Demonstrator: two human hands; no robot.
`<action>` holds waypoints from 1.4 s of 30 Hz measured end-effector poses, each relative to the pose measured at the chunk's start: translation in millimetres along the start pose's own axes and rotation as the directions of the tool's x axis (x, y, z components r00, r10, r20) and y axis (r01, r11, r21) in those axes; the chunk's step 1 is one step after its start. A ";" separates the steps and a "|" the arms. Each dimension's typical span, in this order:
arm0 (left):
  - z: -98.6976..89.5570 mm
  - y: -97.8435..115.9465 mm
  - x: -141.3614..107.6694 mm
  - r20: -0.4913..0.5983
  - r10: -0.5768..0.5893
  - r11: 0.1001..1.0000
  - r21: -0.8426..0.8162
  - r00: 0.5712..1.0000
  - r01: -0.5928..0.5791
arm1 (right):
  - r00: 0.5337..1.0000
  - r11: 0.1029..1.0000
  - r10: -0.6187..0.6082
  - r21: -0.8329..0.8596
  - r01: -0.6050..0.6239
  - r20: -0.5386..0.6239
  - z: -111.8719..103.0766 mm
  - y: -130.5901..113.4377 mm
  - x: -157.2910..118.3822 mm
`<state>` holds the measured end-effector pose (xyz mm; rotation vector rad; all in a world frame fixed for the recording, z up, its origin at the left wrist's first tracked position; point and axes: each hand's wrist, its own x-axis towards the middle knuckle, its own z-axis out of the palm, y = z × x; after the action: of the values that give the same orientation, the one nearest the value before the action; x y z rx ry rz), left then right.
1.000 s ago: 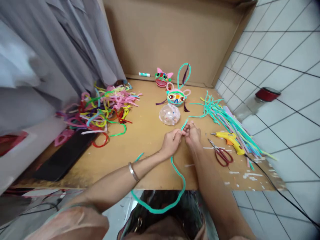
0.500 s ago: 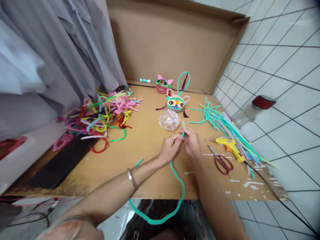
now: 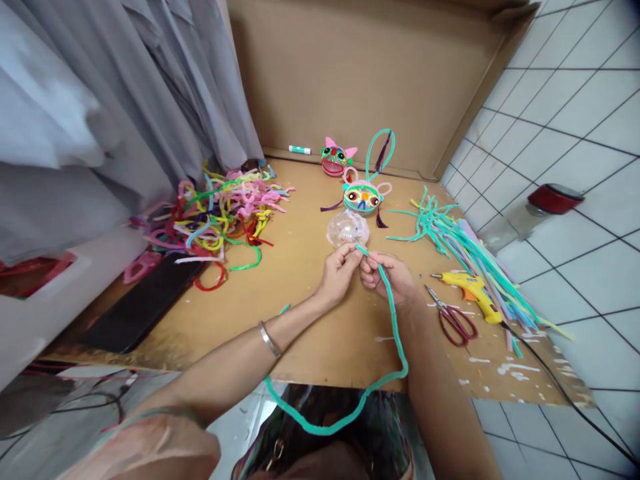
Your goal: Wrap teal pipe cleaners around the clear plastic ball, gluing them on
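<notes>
Both hands pinch one end of a long teal pipe cleaner [image 3: 395,327]. My left hand [image 3: 339,273] is closed on it near the tip, and my right hand [image 3: 390,277] grips it just to the right. From there it runs over my right palm, droops past the table edge in a wide curve and passes under my left forearm. Just beyond my fingers sits a clear ball [image 3: 347,229] with coloured specks inside. Behind it stands a decorated animal-face ornament [image 3: 362,197] with pink loop ears, purple tassels and a teal loop on top.
A heap of mixed pipe cleaners [image 3: 220,213] and a black phone-like slab [image 3: 143,307] lie left. On the right are straight pipe cleaners [image 3: 480,260], a yellow glue gun [image 3: 473,293] with its cord, and red-handled scissors [image 3: 454,322]. A second ornament [image 3: 336,159] and a marker [image 3: 299,149] stand behind.
The pipe cleaner's held end has turned from upright to pointing left, and its length now passes over my right hand. My hands have come closer to the clear ball. The view has shifted slightly.
</notes>
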<state>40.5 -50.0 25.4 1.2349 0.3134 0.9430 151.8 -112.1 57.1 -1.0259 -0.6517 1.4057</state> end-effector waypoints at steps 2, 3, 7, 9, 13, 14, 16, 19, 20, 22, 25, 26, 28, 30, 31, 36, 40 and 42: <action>0.2 2.2 1.2 -0.015 -0.009 1.000 -0.021 1.000 0.008 | 1.000 1.000 0.013 -0.009 -0.013 -0.017 1.6 0.5 0.0; -0.2 3.4 1.7 -0.036 -0.009 1.000 -0.022 0.999 0.008 | 0.999 1.000 0.021 -0.013 -0.022 -0.024 2.6 0.6 0.0; -3.0 5.8 2.9 -0.093 -0.008 1.000 -0.026 0.996 0.006 | 0.998 0.999 0.035 -0.016 -0.035 -0.044 6.5 0.7 -0.6; -3.8 5.8 2.7 -0.090 -0.016 0.999 -0.045 0.996 0.012 | 0.998 1.000 0.022 0.004 -0.022 -0.057 7.9 0.9 -0.5; -4.4 6.1 3.5 -0.090 -0.025 0.999 -0.047 0.996 0.021 | 0.997 1.000 0.019 0.011 -0.019 -0.075 9.5 1.5 0.1; -4.7 6.7 4.3 -0.097 -0.021 0.999 -0.041 0.995 0.017 | 0.997 1.000 0.018 0.006 -0.018 -0.070 10.2 1.7 0.2; -5.7 8.2 6.2 -0.107 -0.005 0.999 -0.041 0.994 0.000 | 0.999 1.000 -0.002 0.006 0.002 -0.052 12.2 2.4 -0.1; -7.0 10.6 8.0 -0.111 0.004 0.998 -0.056 0.994 -0.011 | 0.999 0.999 -0.038 0.018 0.038 -0.025 16.1 4.3 -0.9; -7.1 11.2 8.0 -0.115 0.004 0.999 -0.049 0.993 -0.010 | 0.999 0.999 -0.042 0.019 0.043 -0.018 17.2 5.1 -1.0; -6.9 11.8 7.6 -0.135 0.007 1.000 -0.004 0.991 -0.008 | 0.999 0.999 -0.050 0.016 0.050 -0.006 19.0 6.7 -0.9; -8.1 12.0 8.2 -0.158 0.028 0.999 0.049 0.987 -0.021 | 0.998 0.998 -0.066 0.020 0.066 -0.004 19.9 8.0 -0.5; -9.6 12.1 9.6 -0.166 0.039 0.998 0.053 0.985 -0.031 | 0.998 0.998 -0.066 0.021 0.066 -0.006 19.8 7.9 -0.6; -14.5 13.2 13.7 -0.216 0.086 0.996 0.049 0.973 -0.077 | 0.998 0.998 -0.059 0.024 0.059 -0.009 19.0 6.7 -1.0; -20.6 15.2 18.2 -0.296 0.161 0.987 0.070 0.941 -0.147 | 0.998 0.998 -0.058 0.037 0.059 -0.011 17.9 4.7 -1.5; -23.2 16.4 19.6 -0.325 0.201 0.979 0.101 0.924 -0.177 | 0.998 0.997 -0.060 0.047 0.060 -0.013 17.3 3.7 -1.6; -24.3 19.8 13.4 -0.245 0.366 0.873 0.425 0.898 -0.240 | 0.998 0.994 -0.036 0.105 0.040 -0.042 15.5 2.8 -0.1; -21.1 18.5 7.8 -0.013 0.447 0.747 0.556 0.895 -0.365 | 0.998 0.991 -0.011 0.132 0.019 -0.060 14.9 3.1 0.7; -21.7 16.8 8.4 0.053 0.412 0.746 0.554 0.910 -0.370 | 0.999 0.993 -0.011 0.115 0.016 -0.047 15.1 2.4 0.7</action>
<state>23.7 -29.0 35.3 1.8574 0.4127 1.3197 137.6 -108.9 61.7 -0.9577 -0.5364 1.3879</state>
